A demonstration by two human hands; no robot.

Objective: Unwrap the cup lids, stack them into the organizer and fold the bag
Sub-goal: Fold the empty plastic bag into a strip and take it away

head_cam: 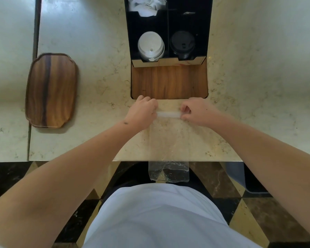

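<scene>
- Bag: clear plastic, laid flat on the desk in front of the person; its far end is rolled into a narrow white strip between the two hands, and its near end hangs over the desk edge.
- Left hand: fingers curled, the left end of the rolled strip is pinched.
- Right hand: fingers curled, the right end of the strip is pinched.
- Organizer: black box with a wooden front panel, set just beyond the hands; the knuckles are seen close to its front edge.
- White lids: stacked in the left front compartment of the organizer.
- Black lids: stacked in the right front compartment, beside the white stack.
- Crumpled white wrapping: lodged in the rear left compartment.
- Wooden tray: placed well to the left of the organizer, apart from the bag.
- Floor: dark and yellow tiles, seen below the desk edge.
</scene>
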